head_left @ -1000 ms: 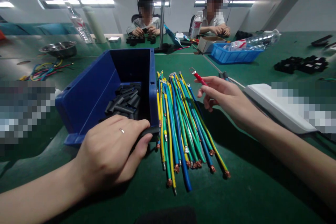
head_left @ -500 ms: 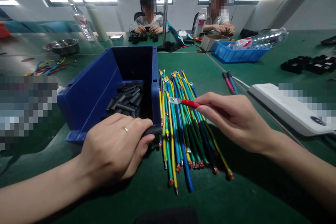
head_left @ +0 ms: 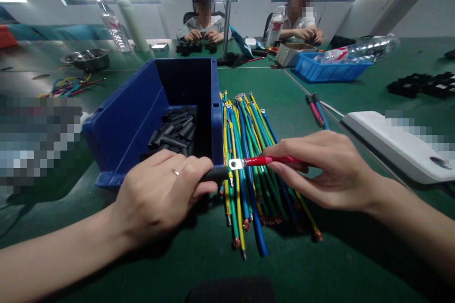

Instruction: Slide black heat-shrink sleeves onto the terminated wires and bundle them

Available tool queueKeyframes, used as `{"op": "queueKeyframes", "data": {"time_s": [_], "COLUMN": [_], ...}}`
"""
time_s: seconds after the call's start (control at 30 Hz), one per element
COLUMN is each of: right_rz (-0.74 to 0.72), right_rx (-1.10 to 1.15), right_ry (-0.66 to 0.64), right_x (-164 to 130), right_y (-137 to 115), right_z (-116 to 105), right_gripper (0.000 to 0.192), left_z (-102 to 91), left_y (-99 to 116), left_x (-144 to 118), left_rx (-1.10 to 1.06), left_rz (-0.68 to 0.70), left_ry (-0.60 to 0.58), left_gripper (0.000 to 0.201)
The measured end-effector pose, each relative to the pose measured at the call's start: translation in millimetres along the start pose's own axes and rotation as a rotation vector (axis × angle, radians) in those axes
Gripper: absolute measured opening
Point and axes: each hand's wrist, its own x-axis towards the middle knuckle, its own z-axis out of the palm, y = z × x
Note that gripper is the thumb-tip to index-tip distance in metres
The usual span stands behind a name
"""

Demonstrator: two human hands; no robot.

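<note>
My left hand (head_left: 163,189) is closed on a short black sleeve, a piece of heat-shrink tubing (head_left: 217,174), whose end points right. Between the fingers of my right hand (head_left: 323,168) is a red wire (head_left: 259,160) with a flat ring terminal (head_left: 236,164) at its tip. The terminal lies right at the open end of the tubing; I cannot tell if it is inside. Under both runs a row of blue, green and yellow wires (head_left: 243,208), some with ring terminals, others with bare copper ends. Left of them, a blue bin (head_left: 121,118) holds several black tubing pieces (head_left: 174,128).
A white power strip (head_left: 394,147) lies at the right, by two pens (head_left: 316,111). Further back are a light-blue tray (head_left: 330,73) with a plastic bottle (head_left: 373,49), a metal bowl (head_left: 87,60), black parts (head_left: 415,86) and two people working across the table.
My right hand has brought the red wire's terminal down to the end of the tubing, and more red wire shows. The tubing has tilted slightly in my left hand. The view has shifted a little.
</note>
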Motion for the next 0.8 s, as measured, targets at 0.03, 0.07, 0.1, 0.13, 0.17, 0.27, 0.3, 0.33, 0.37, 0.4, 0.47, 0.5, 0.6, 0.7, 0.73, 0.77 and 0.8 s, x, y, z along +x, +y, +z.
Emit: {"op": "queueKeyframes", "data": {"time_s": [0.03, 0.07, 0.1, 0.13, 0.17, 0.27, 0.3, 0.33, 0.37, 0.4, 0.47, 0.5, 0.6, 0.7, 0.73, 0.77, 0.8], "right_rz": [-0.006, -0.012, -0.018, -0.026, -0.031, -0.052, -0.054, -0.056, -0.058, -0.058, -0.058, -0.06, -0.075, -0.076, -0.075, -0.076, -0.077], "right_rx": [0.007, 0.012, 0.013, 0.01, 0.002, -0.02, -0.024, -0.025, -0.027, -0.029, -0.033, -0.034, -0.026, -0.033, -0.041, -0.049, -0.055], "right_ry": [-0.008, -0.013, -0.015, -0.012, -0.008, 0.006, 0.007, 0.009, 0.01, 0.01, 0.003, 0.003, 0.003, 0.002, 0.004, 0.006, 0.007], "right_x": [0.0, 0.0, 0.0, -0.1, -0.1, 0.3, 0.6, 0.9, 1.1, 1.3, 1.3, 1.2, 0.7, 0.4, 0.3, 0.2, 0.1], "right_y": [-0.2, -0.4, -0.6, -0.8, -1.0, -1.5, -1.5, -1.5, -1.4, -1.3, -1.1, -1.1, -1.6, -2.6, -2.9, -3.1, -3.3], "right_z": [0.0, 0.1, 0.3, 0.4, 0.6, 1.3, 1.6, 1.8, 2.0, 2.2, 2.5, 2.7, 3.5, 4.1, 4.2, 4.2, 4.3], "right_gripper": [0.012, 0.012, 0.012, 0.011, 0.011, 0.012, 0.012, 0.012, 0.012, 0.012, 0.011, 0.011, 0.011, 0.012, 0.013, 0.013, 0.013], "left_z": [0.3, 0.7, 1.2, 1.8, 2.4, 3.5, 3.6, 3.5, 3.4, 3.3, 3.1, 3.2, 3.8, 4.5, 4.5, 4.6, 4.6], "left_y": [0.2, 0.3, 0.3, 0.2, 0.1, -0.1, 0.0, 0.1, 0.3, 0.4, 0.5, 0.5, -0.1, -0.7, -0.8, -0.8, -1.0], "left_x": [0.2, 0.3, 0.3, 0.1, 0.0, -0.4, -0.6, -0.9, -1.2, -1.7, -2.8, -3.4, -4.6, -5.0, -5.1, -5.3, -5.6], "left_rx": [-0.003, -0.008, -0.014, -0.019, -0.024, -0.033, -0.029, -0.024, -0.02, -0.02, -0.031, -0.038, -0.048, -0.044, -0.041, -0.038, -0.034], "left_rz": [-0.002, -0.006, -0.01, -0.015, -0.021, -0.03, -0.032, -0.033, -0.034, -0.037, -0.048, -0.053, -0.055, -0.027, -0.018, -0.011, -0.005], "left_ry": [0.003, 0.01, 0.02, 0.029, 0.038, 0.049, 0.05, 0.05, 0.052, 0.051, 0.031, 0.022, 0.007, 0.021, 0.027, 0.035, 0.043], "left_gripper": [0.026, 0.026, 0.026, 0.026, 0.026, 0.026, 0.026, 0.026, 0.027, 0.027, 0.029, 0.03, 0.03, 0.027, 0.026, 0.025, 0.024]}}
